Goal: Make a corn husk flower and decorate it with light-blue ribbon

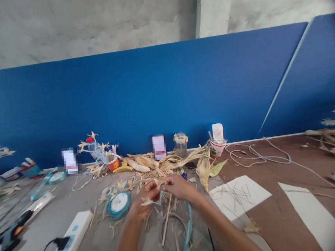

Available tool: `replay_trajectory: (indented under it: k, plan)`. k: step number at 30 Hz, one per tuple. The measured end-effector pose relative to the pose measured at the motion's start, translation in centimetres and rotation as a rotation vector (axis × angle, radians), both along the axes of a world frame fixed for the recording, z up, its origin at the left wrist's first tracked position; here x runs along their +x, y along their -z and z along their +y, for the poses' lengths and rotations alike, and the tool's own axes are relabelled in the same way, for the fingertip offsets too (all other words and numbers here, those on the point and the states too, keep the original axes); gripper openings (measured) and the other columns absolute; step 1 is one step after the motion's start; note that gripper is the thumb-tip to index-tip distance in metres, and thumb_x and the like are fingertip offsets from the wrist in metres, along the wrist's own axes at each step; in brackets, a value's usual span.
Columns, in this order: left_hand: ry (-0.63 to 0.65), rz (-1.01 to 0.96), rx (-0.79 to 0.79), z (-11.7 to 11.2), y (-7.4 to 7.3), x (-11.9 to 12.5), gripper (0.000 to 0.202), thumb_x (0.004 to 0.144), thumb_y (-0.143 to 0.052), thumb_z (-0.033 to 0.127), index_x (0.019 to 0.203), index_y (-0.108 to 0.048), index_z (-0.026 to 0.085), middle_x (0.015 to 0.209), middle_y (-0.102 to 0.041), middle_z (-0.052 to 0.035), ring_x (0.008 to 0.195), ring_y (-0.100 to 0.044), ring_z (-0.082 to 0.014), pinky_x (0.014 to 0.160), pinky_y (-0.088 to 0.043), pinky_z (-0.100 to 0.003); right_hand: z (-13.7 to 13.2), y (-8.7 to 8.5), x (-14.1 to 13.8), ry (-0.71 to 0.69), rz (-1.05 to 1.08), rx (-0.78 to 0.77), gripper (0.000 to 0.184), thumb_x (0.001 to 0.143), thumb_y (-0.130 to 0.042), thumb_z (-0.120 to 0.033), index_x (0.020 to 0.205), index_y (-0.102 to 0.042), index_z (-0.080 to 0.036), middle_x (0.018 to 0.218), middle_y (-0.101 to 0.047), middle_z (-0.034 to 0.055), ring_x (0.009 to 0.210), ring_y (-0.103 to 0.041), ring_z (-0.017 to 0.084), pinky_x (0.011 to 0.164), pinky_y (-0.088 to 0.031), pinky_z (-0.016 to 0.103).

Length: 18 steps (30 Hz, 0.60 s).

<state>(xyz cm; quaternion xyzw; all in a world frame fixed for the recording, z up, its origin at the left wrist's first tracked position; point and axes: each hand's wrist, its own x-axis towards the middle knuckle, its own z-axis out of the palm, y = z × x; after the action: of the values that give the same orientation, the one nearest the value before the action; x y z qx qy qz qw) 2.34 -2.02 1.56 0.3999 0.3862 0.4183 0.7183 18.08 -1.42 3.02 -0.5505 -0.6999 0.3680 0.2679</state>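
In the middle of the bench, my left hand (148, 201) is closed around a small dried-husk flower (146, 202) with a blue stem; pale petals stick out beside the palm. My right hand (177, 186) meets it at the fingertips, its thumb and fingers pinched together. What lies in that pinch is too small to make out. A blue ribbon (188, 227) hangs below the right wrist onto the bench. Left of my hands lies a spool of blue ribbon (119, 205), with husk petals next to it. Under the hands is a coil of wire (173, 235).
Dried corn husks (142, 163) pile up at the back, near a glass jar (180, 145) and a paper cup (217, 147). Thin sticks lie on white paper (241, 196) at right. A power strip (74, 236) and a glue gun (14, 231) occupy the left.
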Motion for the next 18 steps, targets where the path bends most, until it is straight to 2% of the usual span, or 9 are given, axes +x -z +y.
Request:
replay_trajectory:
  k: [7,11,15,18]
  plan:
    - [0.001,-0.009,-0.010,0.36,0.46,-0.12,0.034,0.051,-0.082,0.032,0.056,-0.054,0.013,0.049,-0.050,0.0031,0.046,-0.042,-0.0066,0.047,-0.029,-0.019,-0.10,-0.18,0.02,-0.020,0.019,-0.001,0.014,0.069,-0.056,-0.020,0.057,-0.058,-0.014,0.053,-0.049,-0.0036,0.054,-0.043,0.009,0.049,-0.027,0.018]
    - [0.009,-0.040,-0.027,0.44,0.86,-0.23,0.032,0.052,-0.082,0.031,0.057,-0.055,0.014,0.049,-0.051,0.0030,0.044,-0.043,-0.0069,0.047,-0.032,-0.020,0.00,0.00,0.12,-0.020,0.030,-0.004,0.013,0.069,-0.057,-0.021,0.057,-0.058,-0.014,0.053,-0.049,-0.0036,0.055,-0.044,0.009,0.050,-0.027,0.018]
    - [-0.005,-0.053,-0.041,0.21,0.50,-0.18,0.030,0.052,-0.082,0.027,0.057,-0.056,0.014,0.051,-0.054,0.0021,0.046,-0.047,-0.0077,0.047,-0.035,-0.019,0.20,0.24,0.12,-0.028,0.036,-0.015,0.014,0.068,-0.058,-0.023,0.058,-0.058,-0.014,0.053,-0.048,-0.0042,0.054,-0.042,0.009,0.048,-0.027,0.018]
    - [-0.033,-0.059,-0.055,-0.02,-0.05,0.02,0.030,0.047,-0.084,0.024,0.058,-0.057,0.014,0.054,-0.056,0.0018,0.048,-0.049,-0.0079,0.049,-0.037,-0.019,0.35,0.44,0.08,-0.049,0.034,-0.016,0.015,0.069,-0.058,-0.025,0.058,-0.057,-0.014,0.053,-0.048,-0.0045,0.054,-0.042,0.008,0.048,-0.027,0.018]
